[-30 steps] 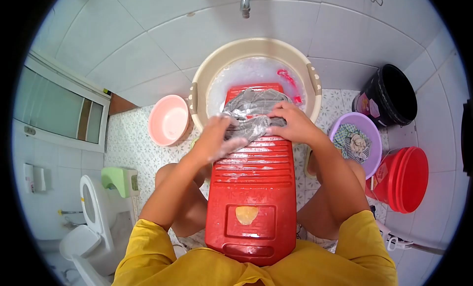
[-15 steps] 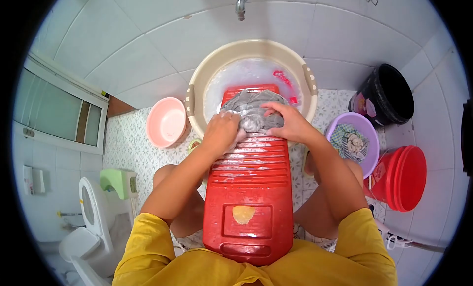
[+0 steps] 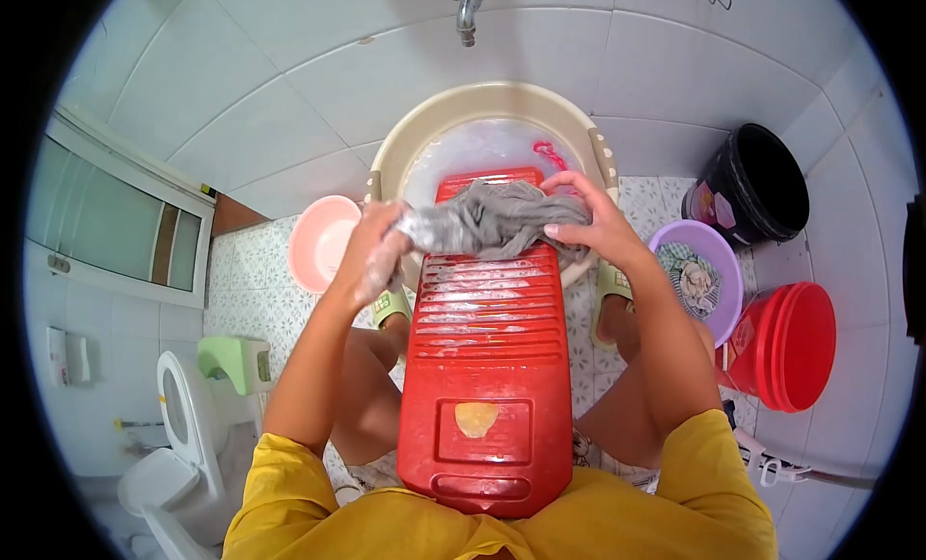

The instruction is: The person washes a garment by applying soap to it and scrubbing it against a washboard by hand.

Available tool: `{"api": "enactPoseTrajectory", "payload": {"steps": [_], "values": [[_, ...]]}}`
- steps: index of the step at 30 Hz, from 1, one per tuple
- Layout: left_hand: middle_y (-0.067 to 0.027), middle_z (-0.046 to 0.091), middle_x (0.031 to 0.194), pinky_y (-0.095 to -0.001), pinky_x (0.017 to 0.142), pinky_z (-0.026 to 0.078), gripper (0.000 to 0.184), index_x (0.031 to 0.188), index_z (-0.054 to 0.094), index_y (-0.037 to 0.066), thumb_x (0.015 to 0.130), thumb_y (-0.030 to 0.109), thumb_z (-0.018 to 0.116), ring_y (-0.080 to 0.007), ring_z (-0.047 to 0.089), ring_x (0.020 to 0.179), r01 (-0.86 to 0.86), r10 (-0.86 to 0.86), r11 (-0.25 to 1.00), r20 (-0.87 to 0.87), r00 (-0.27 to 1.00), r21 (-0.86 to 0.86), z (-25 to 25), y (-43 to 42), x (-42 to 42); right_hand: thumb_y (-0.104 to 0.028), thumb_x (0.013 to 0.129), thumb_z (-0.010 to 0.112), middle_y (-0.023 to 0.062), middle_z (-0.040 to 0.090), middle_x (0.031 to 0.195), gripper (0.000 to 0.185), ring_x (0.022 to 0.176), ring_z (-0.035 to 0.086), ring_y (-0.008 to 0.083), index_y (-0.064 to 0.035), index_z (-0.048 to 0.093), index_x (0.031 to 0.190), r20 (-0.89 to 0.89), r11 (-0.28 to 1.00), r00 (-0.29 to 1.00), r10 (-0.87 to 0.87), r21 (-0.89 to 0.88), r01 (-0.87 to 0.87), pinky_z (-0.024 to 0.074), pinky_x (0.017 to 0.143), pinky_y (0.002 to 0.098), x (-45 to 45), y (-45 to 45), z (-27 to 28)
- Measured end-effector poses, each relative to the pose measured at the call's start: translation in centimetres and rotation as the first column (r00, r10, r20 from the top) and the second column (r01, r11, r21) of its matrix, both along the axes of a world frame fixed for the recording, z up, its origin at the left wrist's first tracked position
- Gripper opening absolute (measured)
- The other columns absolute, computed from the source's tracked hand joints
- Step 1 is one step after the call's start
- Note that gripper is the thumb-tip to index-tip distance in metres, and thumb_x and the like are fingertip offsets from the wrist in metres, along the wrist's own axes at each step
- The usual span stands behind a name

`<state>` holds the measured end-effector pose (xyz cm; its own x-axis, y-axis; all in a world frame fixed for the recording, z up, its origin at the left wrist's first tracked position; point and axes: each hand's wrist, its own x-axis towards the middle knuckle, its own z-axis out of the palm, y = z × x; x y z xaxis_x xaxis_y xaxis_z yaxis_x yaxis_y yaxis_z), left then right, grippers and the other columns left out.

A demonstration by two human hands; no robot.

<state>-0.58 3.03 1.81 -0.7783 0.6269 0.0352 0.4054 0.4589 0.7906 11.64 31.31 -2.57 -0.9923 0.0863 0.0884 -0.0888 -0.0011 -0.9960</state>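
Note:
A wet grey cloth garment (image 3: 492, 218) stretches sideways across the upper part of a red ridged washboard (image 3: 487, 353), with foam on its left end. My left hand (image 3: 376, 246), with suds on it, is closed on that foamy end, left of the board. My right hand (image 3: 596, 227) holds the right end, thumb below and fingers over the cloth. The washboard's far end rests in a beige basin (image 3: 482, 92) of cloudy water. A yellow piece of soap (image 3: 476, 419) lies in the board's recess near my body. White suds streak the ridges.
A pink basin (image 3: 323, 246) stands at the left. To the right are a purple basin (image 3: 730, 304) with cloths, a black bucket (image 3: 719, 208) and a red bucket (image 3: 801, 348). A tap (image 3: 468, 15) hangs above the beige basin. Something pink-red (image 3: 550, 155) floats in the water.
My left hand has moved left and my right hand slightly right. The grey garment, bunched on the board before, is now stretched out sideways between them.

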Motion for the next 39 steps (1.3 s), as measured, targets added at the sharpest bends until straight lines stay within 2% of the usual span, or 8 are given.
{"api": "enactPoseTrajectory", "payload": {"steps": [5,9,12,14,17,25,34,39], "values": [[-0.0172,0.051,0.092,-0.0392,0.077,0.044,0.026,0.098,0.054,0.004,0.074,0.015,0.051,-0.0305,0.054,0.085,0.002,0.009,0.998,0.18,0.984,-0.059,-0.2,0.4,2.9,-0.019,0.081,0.067,-0.0001,0.058,0.083,0.02,0.078,0.052,0.008,-0.005,0.06,0.094,0.189,0.934,0.95,0.249,0.212,-0.287,0.0427,0.068,0.0249,-0.3,-0.4,-1.3],[-0.02,0.052,0.106,-0.0439,0.089,0.042,0.042,0.11,0.054,0.008,0.077,0.031,0.066,-0.0363,0.052,0.103,0.138,-0.172,0.982,-0.314,0.934,-0.128,-2.1,3.6,5.5,-0.025,0.081,0.067,0.0041,0.058,0.073,0.025,0.072,0.054,0.0125,-0.0006,0.064,0.085,0.243,0.919,0.94,0.238,0.256,-0.299,0.0428,0.066,0.0288,-0.6,-1.8,-1.6],[-0.0204,0.05,0.109,-0.0443,0.086,0.042,0.037,0.107,0.054,0.005,0.079,0.027,0.064,-0.0371,0.051,0.102,0.108,-0.225,0.935,-0.331,0.916,-0.338,-5.3,7.3,5.7,-0.022,0.08,0.065,0.0122,0.06,0.075,0.024,0.074,0.059,0.026,0.0018,0.063,0.083,0.19,0.821,0.978,0.084,0.543,-0.176,0.045,0.069,0.0365,-1.3,-2.1,-3.6],[-0.0221,0.048,0.114,-0.0447,0.085,0.043,0.033,0.108,0.054,0.004,0.083,0.024,0.06,-0.0392,0.051,0.1,-0.058,-0.212,0.908,-0.575,0.79,-0.414,-7.3,9.2,3.5,-0.025,0.078,0.063,0.0187,0.063,0.081,0.027,0.075,0.059,0.0354,0.0018,0.064,0.078,-0.305,0.648,0.938,-0.168,0.682,0.338,0.0476,0.074,0.0404,-1.9,-2.1,-6.0],[-0.0236,0.049,0.11,-0.0445,0.081,0.044,0.029,0.107,0.055,0.003,0.084,0.021,0.057,-0.0381,0.052,0.098,0.037,-0.212,0.945,-0.523,0.825,-0.325,-9.0,10.6,0.0,-0.028,0.079,0.061,0.02,0.06,0.078,0.03,0.076,0.059,0.0377,0.0023,0.064,0.078,-0.223,0.562,0.928,-0.298,0.745,0.359,0.0479,0.075,0.0434,-2.2,-2.2,-7.0],[-0.0145,0.055,0.093,-0.0421,0.073,0.046,0.021,0.086,0.064,0.007,0.071,0.021,0.066,-0.0313,0.054,0.084,0.356,-0.518,0.855,-0.613,0.597,-0.377,-4.0,4.4,6.3,-0.026,0.076,0.062,0.0201,0.06,0.077,0.026,0.076,0.058,0.0383,-0.0005,0.059,0.074,-0.039,0.736,0.999,0.005,0.677,0.023,0.0472,0.073,0.0463,-1.2,-3.9,-3.7],[-0.0153,0.058,0.091,-0.0433,0.073,0.048,0.023,0.078,0.068,0.002,0.08,0.022,0.056,-0.0319,0.056,0.09,-0.055,-0.334,0.856,-0.631,0.7,-0.513,-7.9,12.2,2.2,-0.02,0.079,0.059,0.0211,0.06,0.091,0.021,0.091,0.055,0.0375,0.0008,0.06,0.081,-0.276,0.429,0.896,-0.349,0.803,0.414,0.0474,0.079,0.0451,-1.9,-4.2,-5.7],[-0.0134,0.055,0.082,-0.041,0.067,0.045,0.016,0.07,0.062,0.002,0.073,0.018,0.063,-0.0294,0.055,0.085,0.267,-0.489,0.872,-0.723,0.489,-0.409,-4.1,6.5,8.1,-0.024,0.081,0.056,0.0208,0.063,0.077,0.023,0.077,0.062,0.0383,-0.0017,0.061,0.081,0.045,0.688,0.984,-0.174,0.72,0.089,0.0484,0.07,0.0495,-1.7,-4.2,-4.4]]}}
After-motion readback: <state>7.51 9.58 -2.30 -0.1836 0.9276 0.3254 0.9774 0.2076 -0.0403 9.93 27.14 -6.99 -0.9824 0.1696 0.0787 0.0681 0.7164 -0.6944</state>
